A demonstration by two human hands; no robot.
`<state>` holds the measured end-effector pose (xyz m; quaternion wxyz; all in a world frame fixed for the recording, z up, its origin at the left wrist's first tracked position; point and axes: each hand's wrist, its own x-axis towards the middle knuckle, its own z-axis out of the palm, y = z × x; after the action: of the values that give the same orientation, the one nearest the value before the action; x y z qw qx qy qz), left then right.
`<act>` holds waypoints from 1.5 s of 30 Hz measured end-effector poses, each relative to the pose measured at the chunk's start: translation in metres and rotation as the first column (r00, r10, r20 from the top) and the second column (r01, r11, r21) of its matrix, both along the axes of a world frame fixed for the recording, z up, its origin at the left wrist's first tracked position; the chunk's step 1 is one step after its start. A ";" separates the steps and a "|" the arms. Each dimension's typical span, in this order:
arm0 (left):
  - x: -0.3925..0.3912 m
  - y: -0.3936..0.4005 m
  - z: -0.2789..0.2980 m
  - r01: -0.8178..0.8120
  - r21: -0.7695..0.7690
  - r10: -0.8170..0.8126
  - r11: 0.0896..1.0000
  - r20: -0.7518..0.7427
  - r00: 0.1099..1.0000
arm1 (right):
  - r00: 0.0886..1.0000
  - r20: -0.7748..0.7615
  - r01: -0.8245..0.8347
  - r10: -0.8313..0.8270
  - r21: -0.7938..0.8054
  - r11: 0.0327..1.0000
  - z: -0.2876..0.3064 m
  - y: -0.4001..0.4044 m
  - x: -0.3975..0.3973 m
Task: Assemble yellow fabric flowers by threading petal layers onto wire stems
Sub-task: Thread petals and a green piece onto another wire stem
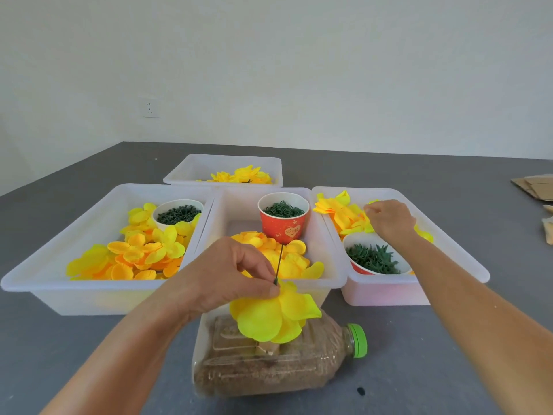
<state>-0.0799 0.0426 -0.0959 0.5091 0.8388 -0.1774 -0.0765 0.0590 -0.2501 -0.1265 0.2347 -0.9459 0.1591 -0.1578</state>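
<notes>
Taking the sand-filled bottle (269,363) lying on its side at the near edge of the grey table (419,369) as the landmark, the scene reads like a small assembly line fanned out behind it.

Behind and to the left of the bottle sits the left tray (45,283), heaped with yellow and orange petals (131,256) and holding a white cup (177,215) of dark green rings, apparently stocked for easy reach.

Directly above the bottle, the left hand (233,274) pinches a thin wire stem (279,265) between thumb and fingertips, fingers drawn narrow around it. The stem's free end points up and away, and a partly built flower (269,316) of yellow petal layers hangs below the pinch, just over the bottle. Holding it this way probably keeps the threaded layers from sliding off. The bottle's weight suggests it serves as a steady stand for stems.

Just behind the bottle, the middle tray (338,283) holds more petals and a red cup (284,218) of green rings. Farther back sits a far tray (185,172) with finished-looking blooms.

Behind and to the right of the bottle, the right hand (389,220) reaches into the right tray (475,274), fingertips closing on a pale yellow petal piece (353,217) in the pile; whether it has a firm grip I cannot tell. A cup of green calyx pieces (374,259) stands just nearer in that tray.
</notes>
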 end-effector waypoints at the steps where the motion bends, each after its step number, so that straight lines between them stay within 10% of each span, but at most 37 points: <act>1: 0.000 0.000 0.000 -0.001 -0.001 0.001 1.000 -0.001 1.000 | 0.995 0.101 -0.020 0.010 0.094 0.995 -0.001 -0.003 -0.002; 6: 0.001 0.000 -0.002 0.007 -0.009 -0.007 1.000 0.000 1.000 | 0.906 0.408 -0.206 -0.109 0.652 0.729 0.007 -0.008 -0.014; 11: 0.001 -0.001 -0.002 0.023 -0.010 -0.023 1.000 0.002 1.000 | 0.897 0.408 -0.286 -0.172 0.829 0.480 0.011 -0.012 -0.021; 45: -0.009 0.002 0.002 0.002 -0.002 -0.002 1.000 -0.027 1.000 | 0.841 0.310 -0.477 0.442 0.812 0.337 0.064 0.082 -0.110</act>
<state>-0.0890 0.0441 -0.0937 0.5122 0.8370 -0.1712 -0.0882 -0.0509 -0.1678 -0.0620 0.7142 -0.6973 -0.0606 0.0009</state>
